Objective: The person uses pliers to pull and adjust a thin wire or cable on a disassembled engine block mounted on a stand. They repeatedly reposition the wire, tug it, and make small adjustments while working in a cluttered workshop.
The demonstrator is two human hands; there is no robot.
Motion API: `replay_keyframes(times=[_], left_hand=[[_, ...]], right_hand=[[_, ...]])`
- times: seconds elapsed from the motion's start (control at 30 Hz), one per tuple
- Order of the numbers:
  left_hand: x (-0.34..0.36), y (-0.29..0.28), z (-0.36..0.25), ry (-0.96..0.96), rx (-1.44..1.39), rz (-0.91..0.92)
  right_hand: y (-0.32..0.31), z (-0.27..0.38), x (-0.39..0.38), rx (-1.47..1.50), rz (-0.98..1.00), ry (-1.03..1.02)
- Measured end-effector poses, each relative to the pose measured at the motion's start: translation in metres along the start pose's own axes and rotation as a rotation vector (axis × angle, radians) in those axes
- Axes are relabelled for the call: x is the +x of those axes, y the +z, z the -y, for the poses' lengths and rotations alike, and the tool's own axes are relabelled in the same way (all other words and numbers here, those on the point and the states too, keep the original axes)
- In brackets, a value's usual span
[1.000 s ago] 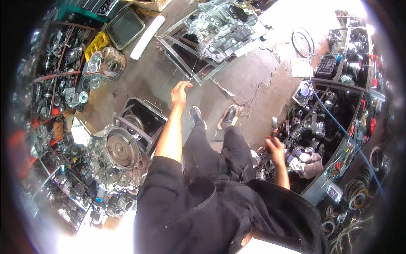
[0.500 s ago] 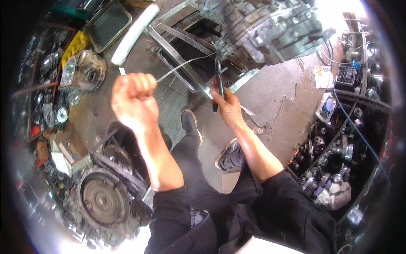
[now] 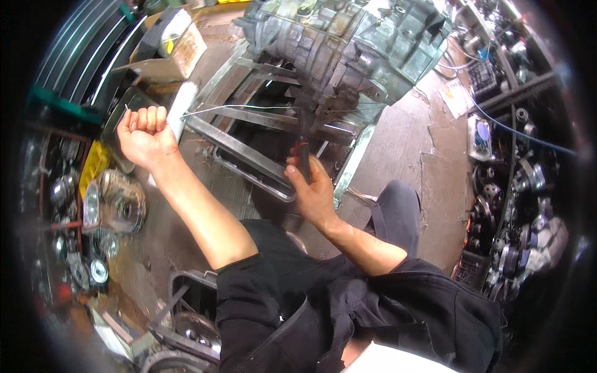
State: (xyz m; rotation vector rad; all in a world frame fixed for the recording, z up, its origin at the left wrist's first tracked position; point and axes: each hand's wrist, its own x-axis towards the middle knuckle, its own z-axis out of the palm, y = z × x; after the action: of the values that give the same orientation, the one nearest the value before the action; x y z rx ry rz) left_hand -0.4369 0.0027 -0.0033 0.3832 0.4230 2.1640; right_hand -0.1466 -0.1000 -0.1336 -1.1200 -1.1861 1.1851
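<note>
The wire (image 3: 249, 108) runs as a thin pale line from our left hand (image 3: 144, 133) on the left across to the underside of the grey gearbox casing (image 3: 348, 43) that sits on the steel frame (image 3: 249, 146) at the far middle of the scene. We have the left hand closed into a tight fist around the wire's free end, raised and pulled away to the left; we judge that this keeps the wire stretched taut and clear of the frame's bars. Our right hand (image 3: 314, 189) is curled shut around the red handles of a pair of pliers (image 3: 304, 152), whose nose points up toward where the wire meets the casing; whether the tip actually touches the wire we cannot tell. Holding the tool upright and close under the casing lets us work at that point while the other hand keeps tension.

To the left lie a yellow box (image 3: 93, 166) and round metal parts (image 3: 115, 199); on the right, shelves (image 3: 516, 205) crowded with gears and pulleys.

Against the frame half a second ago, the left fist has moved further left and sits lower in view, the wire reads longer and straighter, and the casing has come nearer and larger. The right hand keeps its grip on the pliers under the casing.
</note>
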Motion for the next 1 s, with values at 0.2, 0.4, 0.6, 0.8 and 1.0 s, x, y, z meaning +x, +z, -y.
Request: replay_keyframes(times=[0.2,0.4,0.6,0.8,1.0], left_hand=[[0.041,-0.033,0.031,-0.092,-0.067,-0.029],[0.055,-0.044,0.046,-0.123,-0.086,-0.022],[0.055,-0.035,0.050,-0.105,-0.045,-0.067],[0.044,-0.018,0.040,-0.064,0.027,-0.021],[0.028,-0.006,0.021,-0.047,0.088,0.183]], right_hand=[[0.008,-0.016,0.008,-0.165,-0.046,-0.117],[0.030,-0.021,0.015,-0.074,-0.218,-0.105],[0.045,-0.021,0.022,-0.083,-0.277,-0.171],[0.044,-0.016,0.021,-0.065,-0.206,0.023],[0.027,-0.007,0.027,0.008,-0.170,0.160]])
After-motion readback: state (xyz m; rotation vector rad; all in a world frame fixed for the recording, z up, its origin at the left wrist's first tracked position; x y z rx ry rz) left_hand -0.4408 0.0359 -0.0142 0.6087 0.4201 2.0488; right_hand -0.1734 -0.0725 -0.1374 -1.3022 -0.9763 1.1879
